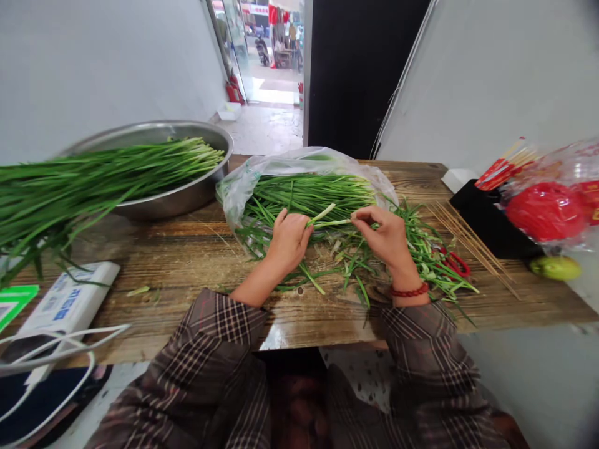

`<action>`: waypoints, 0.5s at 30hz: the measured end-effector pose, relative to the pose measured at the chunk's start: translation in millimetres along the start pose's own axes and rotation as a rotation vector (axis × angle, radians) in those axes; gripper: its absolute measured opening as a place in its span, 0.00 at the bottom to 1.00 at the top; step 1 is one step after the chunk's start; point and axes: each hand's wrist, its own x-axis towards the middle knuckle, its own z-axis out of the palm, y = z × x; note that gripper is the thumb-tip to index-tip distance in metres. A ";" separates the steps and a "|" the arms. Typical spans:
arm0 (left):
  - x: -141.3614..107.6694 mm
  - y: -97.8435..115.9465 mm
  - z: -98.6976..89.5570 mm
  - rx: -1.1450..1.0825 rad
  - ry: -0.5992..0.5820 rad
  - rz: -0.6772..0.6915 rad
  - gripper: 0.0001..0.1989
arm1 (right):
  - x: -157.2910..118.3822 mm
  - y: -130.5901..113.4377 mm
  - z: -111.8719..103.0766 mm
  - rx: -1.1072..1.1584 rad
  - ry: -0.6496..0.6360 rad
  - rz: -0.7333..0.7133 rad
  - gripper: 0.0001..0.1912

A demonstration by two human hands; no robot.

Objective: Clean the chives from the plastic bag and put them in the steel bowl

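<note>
My left hand (291, 242) is closed around a couple of garlic chives (322, 215), their pale ends sticking out to the right. With thumb and fingertips, my right hand (381, 232) pinches the pale tip of one of these stalks. Just behind both hands, a clear plastic bag (299, 163) lies open with a thick bunch of green chives (318, 190) in it. Loose trimmings and torn leaves (358, 265) are scattered under and beside my right hand. Partly buried in them are red-handled scissors (456, 263).
At the left, a steel basin (175, 204) holds a large chive bundle (116, 168) overhanging its rim. A white power bank (70, 302) with cables lies on the wooden table (187, 312). At right are skewers (472, 240), a black box (491, 227) and red-wrapped items (545, 212).
</note>
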 end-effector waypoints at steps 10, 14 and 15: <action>1.0 -0.9 -2.5 0.088 -0.081 0.027 0.12 | 3.2 -10.5 -5.1 0.048 0.017 -0.030 0.10; 0.1 0.0 -1.7 0.128 -0.113 0.069 0.12 | 3.1 -22.6 9.9 -0.038 -0.060 -0.138 0.08; -0.3 0.7 -1.4 0.131 -0.121 0.080 0.12 | 2.5 -23.1 14.1 -0.070 -0.092 -0.152 0.08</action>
